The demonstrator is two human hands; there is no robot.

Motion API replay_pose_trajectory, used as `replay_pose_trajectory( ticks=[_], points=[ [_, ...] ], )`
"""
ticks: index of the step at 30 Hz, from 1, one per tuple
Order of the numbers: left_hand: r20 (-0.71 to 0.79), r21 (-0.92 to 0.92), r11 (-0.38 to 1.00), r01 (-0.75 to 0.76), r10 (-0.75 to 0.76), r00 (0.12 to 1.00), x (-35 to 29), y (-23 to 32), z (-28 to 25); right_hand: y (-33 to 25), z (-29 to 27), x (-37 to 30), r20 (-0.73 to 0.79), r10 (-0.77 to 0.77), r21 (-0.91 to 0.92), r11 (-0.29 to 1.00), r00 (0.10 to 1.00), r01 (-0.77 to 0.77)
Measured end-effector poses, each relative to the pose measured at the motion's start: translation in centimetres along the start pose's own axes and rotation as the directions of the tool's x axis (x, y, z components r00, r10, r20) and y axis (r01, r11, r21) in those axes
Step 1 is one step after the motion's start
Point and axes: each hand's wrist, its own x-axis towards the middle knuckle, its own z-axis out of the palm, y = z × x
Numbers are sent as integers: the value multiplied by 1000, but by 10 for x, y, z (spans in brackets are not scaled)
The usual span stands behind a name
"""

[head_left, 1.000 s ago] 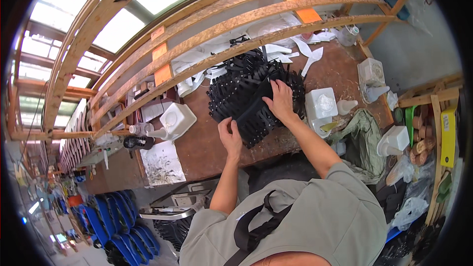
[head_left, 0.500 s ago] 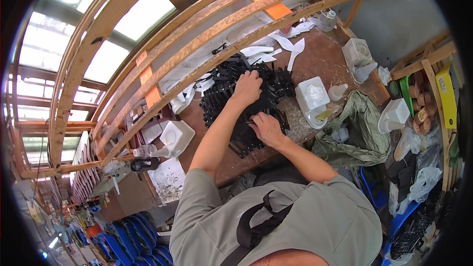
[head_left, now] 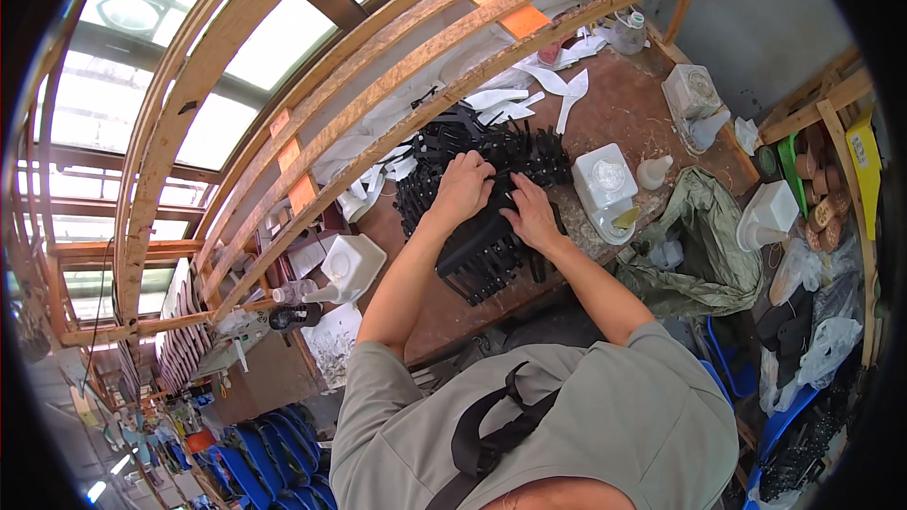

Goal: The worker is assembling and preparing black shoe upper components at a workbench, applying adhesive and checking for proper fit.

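Note:
A heap of black strapped pieces (head_left: pixel 477 250), flat with many narrow strips along their edges, lies on the brown worktable (head_left: pixel 402 307). Over its middle, my left hand (head_left: pixel 463 189) has its fingers bent down and closed on the black pieces. Close beside it on the right, my right hand (head_left: pixel 532 215) grips black material between thumb and fingers. Both sets of fingertips are partly lost against the dark heap, so I cannot tell how many pieces each hand holds.
Wooden slats (head_left: pixel 416 80) arch over the table's far side. White cut pieces (head_left: pixel 572 94) lie behind the heap. A white container (head_left: pixel 605 179) and a small white bottle (head_left: pixel 654 170) stand right of it, another white container (head_left: pixel 354 264) left. A green sack (head_left: pixel 713 264) sits at the right edge.
My right hand has moved up and rightward from the heap's near part to beside my left hand. My left hand has shifted slightly lower and nearer me.

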Motion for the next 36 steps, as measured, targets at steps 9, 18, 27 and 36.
replay_pose_trajectory(
  ticks=[9, 18, 27, 36],
  points=[
    [159, -76, 988, 137, -123, 980, 17, -21, -9, -31, 3, 13, -50, -91, -71, 994, 995, 87],
    [386, 347, 937, -36, -108, 916, 31, -35, -9, -78, 15, 5, 277, -157, 135, 983, 948, 123],
    [-46, 122, 920, 372, -369, 928, 36, -82, -24, -178, -61, -48, 637, -607, 365, 781, 476, 507],
    [176, 222, 966, -132, 94, 980, -141, -28, 93, -111, -96, -14, 831, -271, 205, 961, 485, 186]
  ],
)
